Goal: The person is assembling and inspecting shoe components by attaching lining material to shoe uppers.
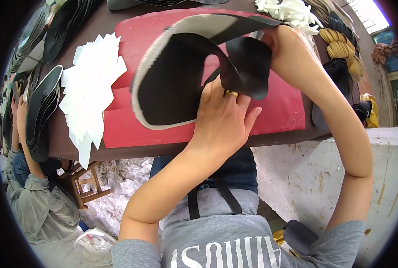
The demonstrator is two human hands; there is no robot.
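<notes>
A black leather-like shoe upper [172,85] with a pale, thick lining along its edge is bent into loops over a red sheet. My right hand [292,53] is closed on its upper right end, with the fingertips mostly hidden behind the hand. Lower down, my left hand [221,114] has its fingers at the inner edge of the curled black flap, partly covered by it. The left thumb sticks out to the side, and a gold-coloured ring shows on one finger. Beneath the piece lies the red sheet [132,131] on the brown table.
White cut pieces [92,85] are heaped at left beside stacked black pieces [43,111]. More white pieces [292,13] lie at the far right, near tan bundles [339,42]. A co-worker [43,201] sits at left by a wooden stool [89,185]. A white block [333,174] stands at right.
</notes>
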